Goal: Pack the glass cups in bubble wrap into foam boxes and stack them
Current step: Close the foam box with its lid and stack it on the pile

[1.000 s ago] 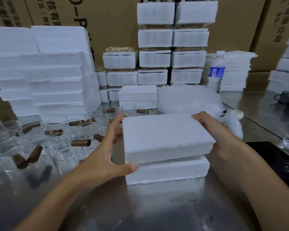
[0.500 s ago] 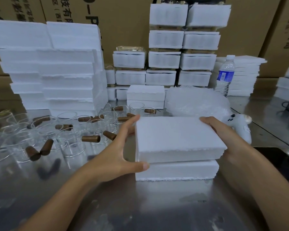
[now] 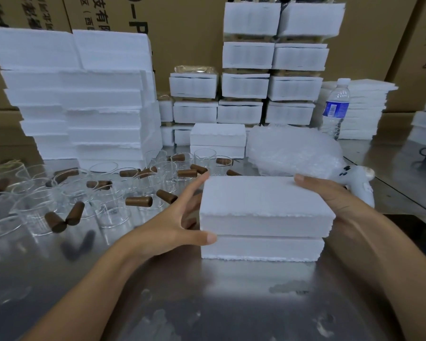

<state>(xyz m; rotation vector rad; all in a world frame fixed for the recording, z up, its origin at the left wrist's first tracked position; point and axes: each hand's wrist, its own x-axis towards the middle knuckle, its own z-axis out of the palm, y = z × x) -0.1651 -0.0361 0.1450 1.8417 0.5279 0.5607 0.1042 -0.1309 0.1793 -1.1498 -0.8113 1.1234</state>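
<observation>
In the head view, the foam box [image 3: 263, 217] stands on the steel surface [image 3: 207, 303] in front of the person. Its upper half sits on the lower half, with a thin seam between them. The left hand [image 3: 172, 225] grasps the left end of the box, with the thumb on the front face and the index finger reaching to the far corner. The right hand [image 3: 330, 200] holds the right end, and its fingers are partly hidden behind the foam. What is inside the box I cannot see.

I judge that this box is closed, or nearly so, and it has yet to go to the stack of packed boxes [image 3: 246, 87] at the back. Much work is left:
- Many glass cups [image 3: 113, 193] stand unwrapped on the left, with brown corks [image 3: 138, 201] among them.
- The bubble wrap [image 3: 293, 151] lies in a heap behind the box.
- A tall pile of foam halves [image 3: 84, 94] waits at the far left.
</observation>
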